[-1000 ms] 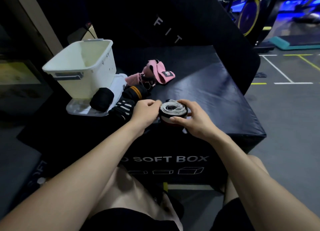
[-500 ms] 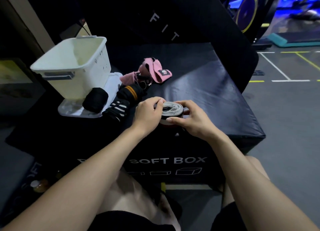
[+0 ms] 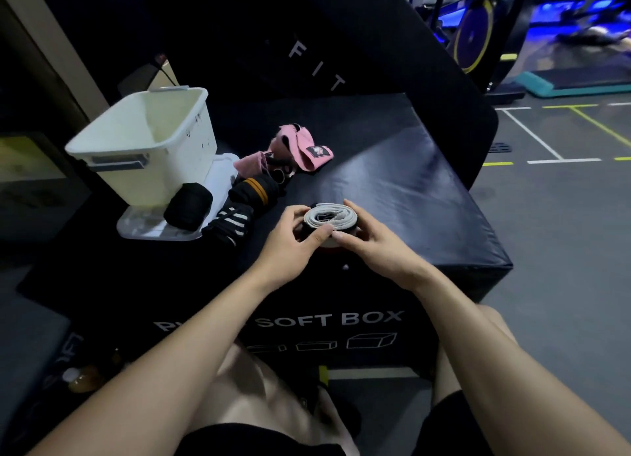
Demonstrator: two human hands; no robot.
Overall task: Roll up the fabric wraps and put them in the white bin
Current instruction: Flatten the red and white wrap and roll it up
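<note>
A rolled grey-white wrap (image 3: pixel 329 215) with a dark outer band sits at the near edge of the black soft box (image 3: pixel 409 196). My left hand (image 3: pixel 290 239) grips its left side, thumb across the front. My right hand (image 3: pixel 372 242) grips its right side, fingers curled behind it. The white bin (image 3: pixel 146 145) stands open at the left on a clear lid. A black roll (image 3: pixel 187 206), a black-and-white striped wrap (image 3: pixel 232 221), a black wrap with orange stripes (image 3: pixel 254 191) and a loose pink wrap (image 3: pixel 300 150) lie beside the bin.
A clear lid (image 3: pixel 150 228) lies under the bin. A tall black pad (image 3: pixel 307 46) rises behind the box. Grey gym floor (image 3: pixel 563 216) with painted lines lies to the right. A small bottle (image 3: pixel 80 379) stands low on the left. My knees are under the box's front.
Both hands have stayed on the roll at the box's near edge. My left thumb has moved further across the front of the roll. The camera has shifted slightly.
</note>
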